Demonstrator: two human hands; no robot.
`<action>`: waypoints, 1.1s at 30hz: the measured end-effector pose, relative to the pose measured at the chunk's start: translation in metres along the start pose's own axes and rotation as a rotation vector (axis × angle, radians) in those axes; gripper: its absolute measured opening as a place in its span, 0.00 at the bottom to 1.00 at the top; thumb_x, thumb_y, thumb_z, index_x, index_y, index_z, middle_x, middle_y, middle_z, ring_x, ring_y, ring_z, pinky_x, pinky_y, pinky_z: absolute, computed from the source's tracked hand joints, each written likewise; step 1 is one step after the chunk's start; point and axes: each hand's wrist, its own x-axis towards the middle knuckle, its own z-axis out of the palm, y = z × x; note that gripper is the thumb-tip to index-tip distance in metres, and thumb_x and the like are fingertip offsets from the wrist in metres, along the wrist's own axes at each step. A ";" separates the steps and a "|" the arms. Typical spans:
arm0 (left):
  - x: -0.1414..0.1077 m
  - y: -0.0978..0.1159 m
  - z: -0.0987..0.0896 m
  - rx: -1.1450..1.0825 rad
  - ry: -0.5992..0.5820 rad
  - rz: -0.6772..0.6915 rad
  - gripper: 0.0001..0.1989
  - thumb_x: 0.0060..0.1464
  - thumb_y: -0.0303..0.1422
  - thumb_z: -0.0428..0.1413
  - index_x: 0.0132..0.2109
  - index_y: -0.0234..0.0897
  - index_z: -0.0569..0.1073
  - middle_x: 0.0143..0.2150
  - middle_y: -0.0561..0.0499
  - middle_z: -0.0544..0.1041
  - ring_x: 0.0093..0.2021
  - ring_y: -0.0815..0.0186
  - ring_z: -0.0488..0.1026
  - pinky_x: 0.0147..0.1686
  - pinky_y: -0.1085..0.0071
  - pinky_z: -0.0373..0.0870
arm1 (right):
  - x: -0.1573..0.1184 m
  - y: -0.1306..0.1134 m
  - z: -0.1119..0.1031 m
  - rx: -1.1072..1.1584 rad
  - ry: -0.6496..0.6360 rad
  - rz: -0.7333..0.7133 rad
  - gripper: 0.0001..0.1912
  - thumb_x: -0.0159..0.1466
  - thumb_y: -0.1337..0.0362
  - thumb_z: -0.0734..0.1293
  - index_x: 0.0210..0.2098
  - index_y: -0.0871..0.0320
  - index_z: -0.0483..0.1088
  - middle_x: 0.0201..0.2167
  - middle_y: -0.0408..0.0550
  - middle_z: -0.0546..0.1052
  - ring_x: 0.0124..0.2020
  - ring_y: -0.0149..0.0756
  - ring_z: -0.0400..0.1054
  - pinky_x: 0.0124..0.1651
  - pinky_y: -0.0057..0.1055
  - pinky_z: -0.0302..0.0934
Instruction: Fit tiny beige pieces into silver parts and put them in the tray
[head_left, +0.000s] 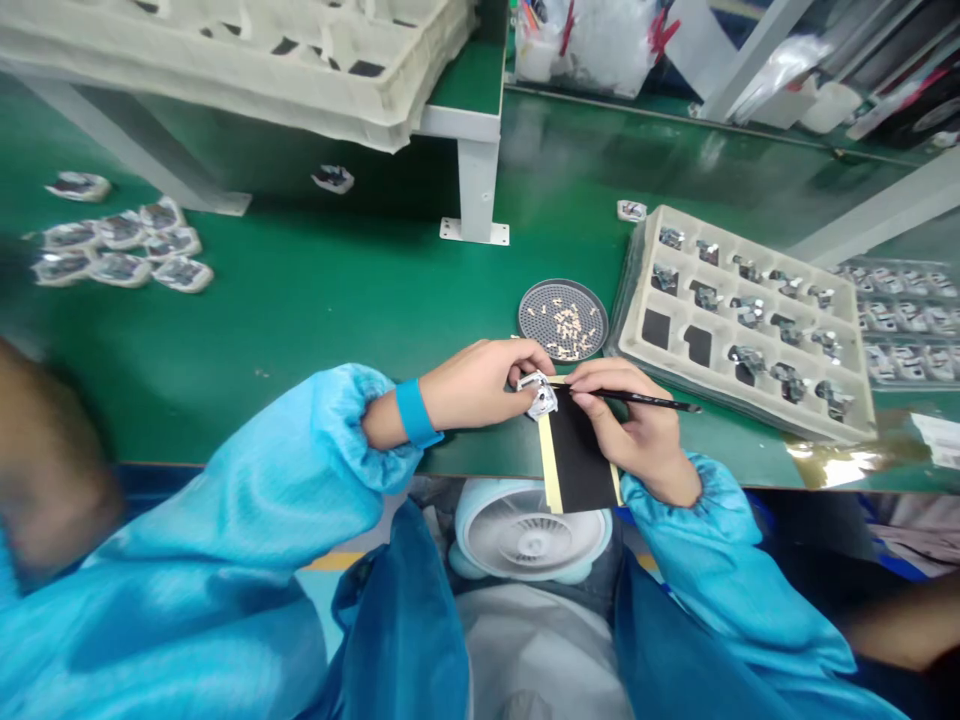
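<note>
My left hand [487,385] pinches a small white and silver part [538,396] between thumb and fingers, just above the table's front edge. In my right hand [634,420] is a thin black pen-like tool [652,400], probably tweezers, its tip close to that part. Under both hands lies a black pad [581,460] with yellow strips along its sides, reaching over the edge. Right behind the hands sits a round dark dish [529,318] with many tiny beige pieces [571,328]. Fine detail of the part is too small to tell.
A pale tray [787,425] of small metallic parts stands at the right. Several white parts [124,268] sit in a group at the left. A raised shelf with another tray [300,95] stands on a metal leg [478,190]. A fan [534,535] is below the edge.
</note>
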 end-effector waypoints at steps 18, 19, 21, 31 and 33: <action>0.002 0.004 -0.016 0.028 -0.180 0.027 0.22 0.52 0.26 0.60 0.55 0.37 0.75 0.48 0.49 0.79 0.44 0.64 0.74 0.46 0.69 0.68 | -0.008 -0.001 -0.007 0.058 -0.020 0.034 0.16 0.62 0.76 0.70 0.46 0.54 0.75 0.41 0.51 0.79 0.44 0.43 0.75 0.47 0.43 0.71; 0.002 0.003 -0.016 0.027 -0.178 0.028 0.22 0.53 0.26 0.61 0.55 0.37 0.75 0.48 0.49 0.79 0.44 0.64 0.74 0.46 0.69 0.68 | -0.008 -0.001 -0.007 0.062 -0.024 0.033 0.16 0.62 0.76 0.70 0.46 0.55 0.75 0.41 0.51 0.79 0.44 0.43 0.75 0.47 0.43 0.71; 0.001 0.002 -0.016 0.025 -0.174 0.026 0.22 0.53 0.26 0.61 0.55 0.37 0.75 0.48 0.49 0.80 0.44 0.63 0.74 0.45 0.68 0.68 | -0.007 -0.001 -0.007 0.077 -0.035 0.033 0.15 0.62 0.77 0.70 0.46 0.55 0.75 0.41 0.51 0.79 0.44 0.42 0.75 0.48 0.43 0.72; 0.002 0.001 -0.016 -0.025 -0.155 0.032 0.17 0.54 0.29 0.63 0.51 0.38 0.77 0.42 0.50 0.80 0.40 0.65 0.74 0.41 0.70 0.68 | -0.013 0.003 -0.003 0.135 0.087 0.132 0.11 0.63 0.73 0.71 0.42 0.53 0.75 0.39 0.49 0.81 0.42 0.41 0.78 0.46 0.43 0.73; 0.002 0.001 -0.014 -0.059 -0.122 0.021 0.12 0.56 0.30 0.62 0.48 0.37 0.77 0.39 0.51 0.79 0.37 0.67 0.73 0.38 0.71 0.67 | -0.015 0.002 -0.002 0.172 0.168 0.177 0.09 0.63 0.72 0.72 0.40 0.53 0.75 0.39 0.49 0.81 0.42 0.42 0.78 0.47 0.44 0.74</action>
